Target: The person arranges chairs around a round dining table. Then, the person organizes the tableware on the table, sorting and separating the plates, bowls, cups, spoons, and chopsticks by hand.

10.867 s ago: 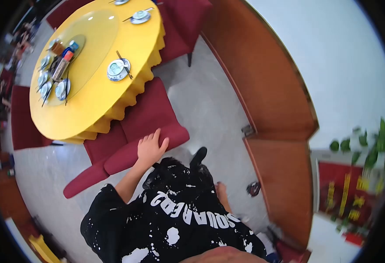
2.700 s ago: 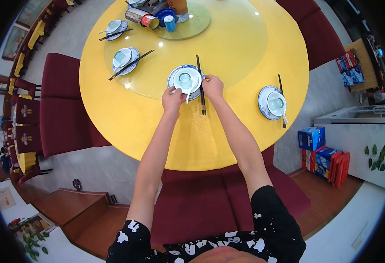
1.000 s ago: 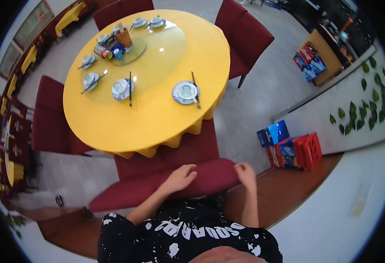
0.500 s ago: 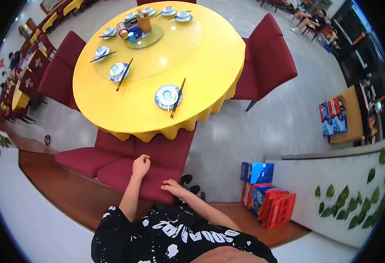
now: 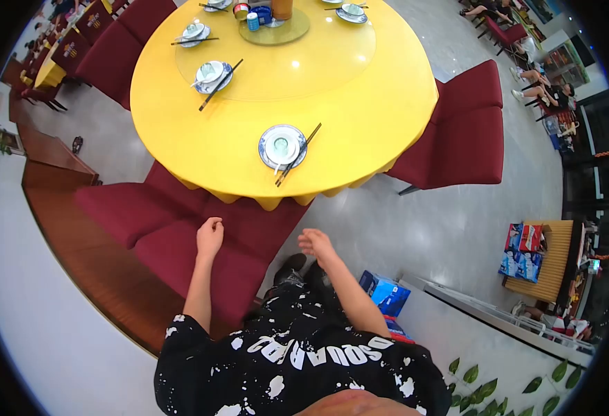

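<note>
My left hand [image 5: 210, 237] hangs in the air above the dark red chairs [image 5: 211, 253], its fingers loosely bent with nothing held. Off to its right, my right hand [image 5: 315, 245] is raised over the floor beside the seat. Its fingers are partly stretched, and it too is bare. Both hands are apart from the round table with its yellow cloth [image 5: 360, 149]. Nearest to them on the table is a blue-rimmed plate [image 5: 266, 154] bearing a small bowl [image 5: 281, 147] with a spoon. Black chopsticks [image 5: 306, 144] lie across the plate's right edge.
A glass turntable [image 5: 277, 36] holds a blue can [image 5: 252, 22] and other items. Another red chair [image 5: 457, 139] stands at the right. Blue cartons [image 5: 389, 297] sit by a low wall, and more cartons [image 5: 523, 249] lie near a counter. Seated people [image 5: 550, 93] show at far right.
My view has shifted toward the table, which sits higher in the picture. Both hands have moved forward and farther apart, the right one now beyond the seat's edge. Nothing was picked up.
</note>
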Available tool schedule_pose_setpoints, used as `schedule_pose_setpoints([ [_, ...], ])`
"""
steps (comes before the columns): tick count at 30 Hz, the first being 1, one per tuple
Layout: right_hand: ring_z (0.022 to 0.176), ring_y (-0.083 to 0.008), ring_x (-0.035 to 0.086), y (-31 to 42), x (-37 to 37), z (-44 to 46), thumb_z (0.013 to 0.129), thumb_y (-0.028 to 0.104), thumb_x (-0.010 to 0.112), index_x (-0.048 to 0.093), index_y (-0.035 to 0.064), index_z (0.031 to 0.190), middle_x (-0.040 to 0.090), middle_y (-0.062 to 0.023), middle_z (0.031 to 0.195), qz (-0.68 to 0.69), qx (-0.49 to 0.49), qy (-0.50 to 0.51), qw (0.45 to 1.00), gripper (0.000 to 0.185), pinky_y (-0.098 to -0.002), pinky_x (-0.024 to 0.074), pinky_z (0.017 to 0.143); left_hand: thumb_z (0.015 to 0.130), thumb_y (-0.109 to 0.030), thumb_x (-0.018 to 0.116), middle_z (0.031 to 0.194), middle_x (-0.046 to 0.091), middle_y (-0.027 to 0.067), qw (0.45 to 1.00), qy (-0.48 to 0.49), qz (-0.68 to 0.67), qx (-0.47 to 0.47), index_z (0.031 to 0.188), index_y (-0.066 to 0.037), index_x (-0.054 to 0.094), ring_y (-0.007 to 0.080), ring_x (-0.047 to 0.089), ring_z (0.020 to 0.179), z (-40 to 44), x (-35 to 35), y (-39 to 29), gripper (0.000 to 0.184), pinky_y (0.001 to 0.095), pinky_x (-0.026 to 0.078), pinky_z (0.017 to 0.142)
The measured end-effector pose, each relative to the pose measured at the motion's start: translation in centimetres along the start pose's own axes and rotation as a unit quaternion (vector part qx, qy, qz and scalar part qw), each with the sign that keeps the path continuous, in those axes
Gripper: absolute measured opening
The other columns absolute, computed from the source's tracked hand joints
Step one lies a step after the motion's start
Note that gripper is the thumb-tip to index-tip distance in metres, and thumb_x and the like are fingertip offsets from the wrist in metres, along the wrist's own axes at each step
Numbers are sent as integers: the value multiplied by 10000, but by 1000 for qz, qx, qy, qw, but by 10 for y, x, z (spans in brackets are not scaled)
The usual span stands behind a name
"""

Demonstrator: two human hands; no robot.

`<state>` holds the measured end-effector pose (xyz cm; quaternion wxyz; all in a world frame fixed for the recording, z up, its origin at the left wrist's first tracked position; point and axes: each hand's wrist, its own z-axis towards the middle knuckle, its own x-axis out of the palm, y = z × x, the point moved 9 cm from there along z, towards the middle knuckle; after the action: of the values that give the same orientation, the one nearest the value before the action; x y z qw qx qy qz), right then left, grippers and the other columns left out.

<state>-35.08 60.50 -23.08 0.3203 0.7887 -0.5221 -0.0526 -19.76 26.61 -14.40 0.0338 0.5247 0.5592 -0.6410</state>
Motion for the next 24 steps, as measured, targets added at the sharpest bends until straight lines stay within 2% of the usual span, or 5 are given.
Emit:
schedule_pose_setpoints([
  [8, 991, -207, 606, 154, 18, 150, 924, 215, 605, 445, 47, 1375, 600, -92, 1143, 95, -116, 43, 988, 507, -352, 511, 780, 1010, -244, 515, 1142, 657, 103, 968, 31, -240, -64, 1334, -31, 553, 185, 641, 968, 163, 133, -52, 390, 329, 528, 822],
  [12, 735, -133, 567, 181, 23, 196, 902, 195, 614, 435, 89, 1411, 585, -65, 913, 33, -47, 63, 996, 550, -281, 468, 581, 1025, -214, 503, 1143, 655, 89, 925, 50, -326, -187, 1380, -49, 519, 187, 661, 913, 220, 194, -57, 391, 329, 557, 731],
  [15, 695, -150, 590, 210, 12, 184, 939, 181, 595, 434, 104, 1425, 608, -71, 882, 35, -10, 76, 996, 517, -292, 489, 563, 1020, -183, 510, 1144, 654, 101, 925, 44, -283, -249, 1360, -63, 528, 215, 676, 904, 215, 201, -71, 361, 371, 579, 718],
  [18, 684, -176, 641, 239, 2, 186, 975, 178, 572, 455, 82, 1426, 654, -98, 906, -56, -39, 68, 995, 476, -299, 517, 569, 1010, -157, 518, 1079, 645, 107, 905, 54, -284, -311, 1325, -53, 536, 233, 675, 903, 190, 192, -102, 332, 429, 599, 738],
  [24, 643, -186, 693, 280, -24, 209, 922, 151, 624, 544, 36, 1352, 703, -125, 781, -312, -192, 7, 930, 452, -319, 537, 620, 977, -59, 552, 1020, 630, 106, 875, -32, -349, -333, 1274, -31, 572, 236, 679, 853, 167, 215, -112, 299, 402, 616, 683],
])
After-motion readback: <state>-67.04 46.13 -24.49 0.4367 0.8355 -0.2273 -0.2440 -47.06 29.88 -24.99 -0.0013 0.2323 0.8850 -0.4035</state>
